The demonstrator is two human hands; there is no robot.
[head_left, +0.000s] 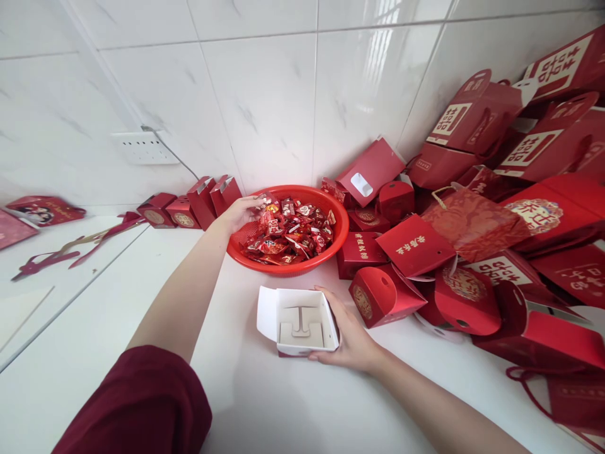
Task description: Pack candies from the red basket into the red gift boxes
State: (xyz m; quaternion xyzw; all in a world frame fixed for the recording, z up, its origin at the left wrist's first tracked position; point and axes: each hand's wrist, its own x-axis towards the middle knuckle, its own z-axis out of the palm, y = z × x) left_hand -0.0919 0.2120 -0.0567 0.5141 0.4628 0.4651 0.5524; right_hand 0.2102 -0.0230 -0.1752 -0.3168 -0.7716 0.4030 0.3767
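My right hand (352, 337) grips an open box (306, 317) by its right side, thumb in front and fingers behind. The box stands upright on the white table, its white inside facing up with folded bottom flaps showing and one lid flap spread to the left. My left hand (242, 213) is at the left rim of a red plastic basket (288, 271), its fingers closed on a wrapped candy (265, 200); the exact grip is partly hidden. Several more red-wrapped candies (297, 228) fill the basket.
Many red gift boxes (416, 246) are piled along the right, close to my right arm. Small red boxes (184, 211) line the wall left of the basket. Ribbons (89, 243) lie farther left, below a wall socket (144, 148) with a cable.
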